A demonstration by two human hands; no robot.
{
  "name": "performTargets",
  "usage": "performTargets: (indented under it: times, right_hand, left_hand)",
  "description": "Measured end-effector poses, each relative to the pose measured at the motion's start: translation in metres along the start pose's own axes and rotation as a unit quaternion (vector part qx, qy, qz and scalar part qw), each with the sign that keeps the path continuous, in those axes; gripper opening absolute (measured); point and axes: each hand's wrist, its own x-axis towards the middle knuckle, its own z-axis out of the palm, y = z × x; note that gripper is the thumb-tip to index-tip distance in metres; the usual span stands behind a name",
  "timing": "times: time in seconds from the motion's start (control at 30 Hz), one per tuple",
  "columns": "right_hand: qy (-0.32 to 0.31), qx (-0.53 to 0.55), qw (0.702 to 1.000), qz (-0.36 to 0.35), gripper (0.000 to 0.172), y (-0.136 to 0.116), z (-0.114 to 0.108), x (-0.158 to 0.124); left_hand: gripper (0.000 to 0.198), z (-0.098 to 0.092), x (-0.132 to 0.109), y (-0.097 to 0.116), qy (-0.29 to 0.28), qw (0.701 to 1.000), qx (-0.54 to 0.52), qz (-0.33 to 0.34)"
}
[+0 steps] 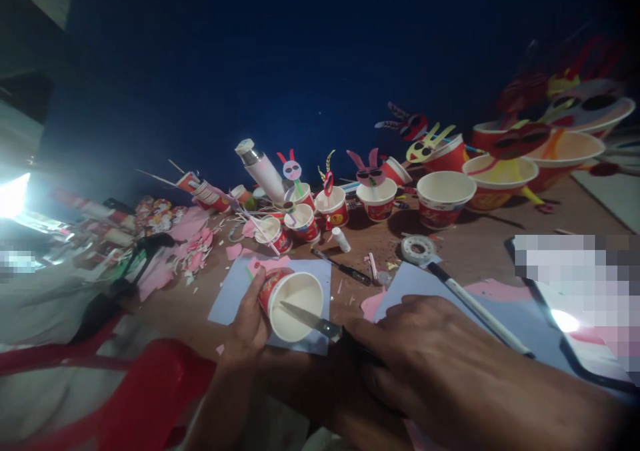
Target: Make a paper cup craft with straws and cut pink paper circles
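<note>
My left hand (253, 317) is wrapped round the side of a red paper cup (270, 291), tilted so its white inside faces me. My right hand (407, 334) grips the black handle of a pair of scissors, whose closed blades (303, 315) point left into the mouth of the cup. Whether the tip touches the cup wall I cannot tell. Behind the cup, near my left thumb, a pink paper piece with a red mark (267, 263) shows. Under the cup lies a light blue sheet (225, 304).
Several red paper cups (443, 201) stand at the back, some with paper animal faces (367, 167). Nearby are a white flask (265, 174), a tape roll (419, 248), a black-handled tool (345, 267) and a marker (480, 309). A phone (560, 317) lies right; pink scraps (197, 251) left.
</note>
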Motion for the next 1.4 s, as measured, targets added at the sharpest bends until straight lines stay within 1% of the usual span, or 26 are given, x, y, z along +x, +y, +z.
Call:
performTargets:
  times: [0.03, 0.1, 0.2, 0.23, 0.3, 0.37, 0.4, 0.43, 0.5, 0.57, 0.63, 0.67, 0.73, 0.8, 0.87, 0.93, 1.03, 1.1, 1.13, 1.17, 1.2, 1.23, 1.27, 1.3, 1.33, 1.4]
  right_hand:
    - [-0.006, -0.01, 1.0, -0.01, 0.025, 0.002, -0.008, -0.002]
    - [-0.01, -0.014, 0.999, -0.028, 0.027, 0.009, -0.022, -0.004]
    - [0.016, 0.017, 1.0, -0.017, 0.034, 0.022, -0.031, 0.0]
    - [0.021, 0.011, 1.0, -0.004, 0.037, 0.025, -0.03, 0.003]
    - [0.013, -0.044, 0.998, 0.03, 0.041, 0.031, -0.022, 0.011]
    - [-0.019, -0.13, 0.99, 0.056, 0.042, 0.036, -0.006, 0.02]
    - [-0.037, -0.168, 0.984, 0.055, 0.042, 0.038, 0.003, 0.025]
    - [-0.051, -0.207, 0.975, 0.067, 0.039, 0.04, 0.013, 0.029]
    - [-0.078, -0.259, 0.96, 0.074, 0.031, 0.044, 0.032, 0.034]
    - [-0.069, -0.293, 0.952, 0.06, 0.028, 0.047, 0.047, 0.036]
    - [-0.052, -0.311, 0.948, 0.049, 0.027, 0.051, 0.058, 0.036]
    - [-0.046, -0.318, 0.946, 0.047, 0.028, 0.052, 0.062, 0.035]
    - [-0.04, -0.331, 0.942, 0.047, 0.027, 0.056, 0.068, 0.035]
    - [-0.043, -0.337, 0.939, 0.048, 0.027, 0.059, 0.074, 0.035]
    - [-0.052, -0.334, 0.94, 0.051, 0.027, 0.061, 0.077, 0.036]
    - [-0.059, -0.32, 0.944, 0.061, 0.029, 0.061, 0.075, 0.036]
    - [-0.06, -0.243, 0.965, 0.078, 0.025, 0.055, 0.059, 0.035]
    - [-0.025, -0.138, 0.986, 0.094, 0.017, 0.049, 0.044, 0.033]
    - [0.005, -0.064, 0.993, 0.098, 0.019, 0.047, 0.037, 0.033]
    - [0.032, 0.021, 0.994, 0.099, 0.026, 0.044, 0.033, 0.033]
    - [0.056, 0.114, 0.987, 0.098, 0.034, 0.042, 0.03, 0.033]
    - [0.072, 0.209, 0.971, 0.097, 0.04, 0.04, 0.029, 0.034]
    - [0.078, 0.3, 0.946, 0.098, 0.041, 0.039, 0.03, 0.035]
    - [0.077, 0.38, 0.916, 0.103, 0.039, 0.037, 0.033, 0.036]
    - [0.074, 0.448, 0.884, 0.11, 0.035, 0.035, 0.036, 0.038]
    - [0.069, 0.546, 0.826, 0.123, 0.031, 0.031, 0.042, 0.039]
  left_hand:
    - [0.031, -0.003, 0.002, -0.001, 0.013, 0.999, -0.014, 0.035]
    - [0.032, -0.011, 0.004, -0.001, 0.038, 0.991, -0.033, 0.127]
    - [0.033, -0.023, 0.002, 0.001, 0.064, 0.961, -0.028, 0.269]
    - [0.033, -0.026, -0.001, 0.003, 0.07, 0.95, -0.02, 0.303]
    - [0.033, -0.032, -0.006, 0.009, 0.085, 0.925, -0.006, 0.371]
    - [0.034, -0.037, -0.01, 0.014, 0.1, 0.897, 0.012, 0.431]
    - [0.033, -0.039, -0.012, 0.015, 0.104, 0.883, 0.024, 0.456]
    - [0.032, -0.04, -0.013, 0.015, 0.105, 0.874, 0.038, 0.473]
    - [0.03, -0.041, -0.014, 0.011, 0.109, 0.87, 0.073, 0.476]
    - [0.031, -0.04, -0.016, 0.004, 0.127, 0.865, 0.132, 0.468]
    - [0.032, -0.037, -0.019, -0.002, 0.128, 0.845, 0.222, 0.47]
    - [0.033, -0.035, -0.021, -0.004, 0.113, 0.826, 0.271, 0.482]
    - [0.034, -0.031, -0.027, -0.006, 0.062, 0.781, 0.353, 0.512]
    - [0.039, -0.026, -0.031, -0.006, 0.007, 0.741, 0.403, 0.538]
    - [0.045, -0.021, -0.034, -0.007, -0.037, 0.716, 0.433, 0.546]
    - [0.051, -0.016, -0.035, -0.009, -0.065, 0.705, 0.452, 0.543]
    - [0.058, -0.012, -0.036, -0.013, -0.078, 0.71, 0.457, 0.53]
    - [0.061, -0.011, -0.037, -0.016, -0.077, 0.729, 0.445, 0.515]
    - [0.062, -0.011, -0.037, -0.017, -0.075, 0.743, 0.433, 0.505]
    - [0.062, -0.01, -0.037, -0.018, -0.074, 0.758, 0.417, 0.496]
    - [0.063, -0.008, -0.036, -0.02, -0.072, 0.774, 0.398, 0.487]
    - [0.062, -0.006, -0.036, -0.021, -0.069, 0.79, 0.379, 0.478]
    - [0.062, -0.003, -0.035, -0.023, -0.067, 0.802, 0.36, 0.472]
    - [0.061, 0.001, -0.034, -0.024, -0.066, 0.81, 0.345, 0.469]
    - [0.061, 0.005, -0.033, -0.025, -0.066, 0.814, 0.336, 0.469]
    - [0.059, 0.013, -0.031, -0.027, -0.074, 0.812, 0.342, 0.467]
